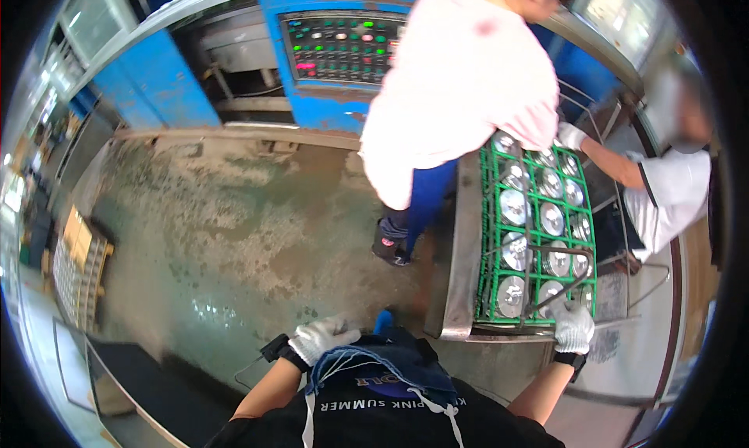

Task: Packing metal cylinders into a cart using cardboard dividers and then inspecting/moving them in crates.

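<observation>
My left hand (321,340), in a white knitted glove, is held in front of my waist with its fingers stretched out, holding nothing. My right hand (573,327), gloved the same way, is at the near right corner of a green wire basket (485,237). Its fingers look closed over the rim; the fingertips are partly hidden. Rows of round, shiny metal parts (511,296) fill the basket. A dark bent metal bar (566,251) lies across them, close to my right hand. The basket rests on a metal-edged table (462,292).
A person in a light pink top (460,81) stands at the basket's far left side. Another in a white shirt (672,191) reaches to its far right edge. Behind is a blue machine with a control panel (339,46). A loaded crate (82,269) is at left on the stained floor (218,237).
</observation>
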Demonstrator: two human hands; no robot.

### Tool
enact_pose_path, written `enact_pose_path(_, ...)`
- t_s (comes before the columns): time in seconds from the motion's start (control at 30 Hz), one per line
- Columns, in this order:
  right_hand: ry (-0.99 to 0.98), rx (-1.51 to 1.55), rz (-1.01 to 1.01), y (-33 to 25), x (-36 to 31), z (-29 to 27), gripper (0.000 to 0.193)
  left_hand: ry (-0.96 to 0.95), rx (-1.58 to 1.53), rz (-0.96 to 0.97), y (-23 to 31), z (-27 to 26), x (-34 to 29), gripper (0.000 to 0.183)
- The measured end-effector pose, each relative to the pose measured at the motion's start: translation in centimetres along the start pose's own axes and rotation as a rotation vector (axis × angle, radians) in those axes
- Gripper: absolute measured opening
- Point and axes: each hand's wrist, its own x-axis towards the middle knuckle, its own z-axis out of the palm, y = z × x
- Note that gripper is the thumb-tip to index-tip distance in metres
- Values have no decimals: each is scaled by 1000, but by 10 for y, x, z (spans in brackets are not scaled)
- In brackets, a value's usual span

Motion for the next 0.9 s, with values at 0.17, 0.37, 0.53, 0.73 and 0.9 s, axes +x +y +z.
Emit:
enact_pose_path(0.17, 34, 39, 1, 0, 1, 3, 41, 32, 283, -17, 37, -20, 36, 61)
enact_pose_path(0.37, 199, 99, -97, 6, 0, 9, 35, -158, 348, 102, 108, -30, 103, 44)
enact_pose_path(0.53, 478, 270, -296, 8, 4, 23, 44, -302, 416, 329, 129, -13, 146, 59)
enact_pose_path(0.73, 556, 326, -250, -2, -1, 18, 36, -450, 318, 399, 138, -14, 188, 68)
enact_pose_path(0.9, 414, 1265, 32, -13, -19, 17, 38, -476, -12, 287, 163, -43, 206, 74)
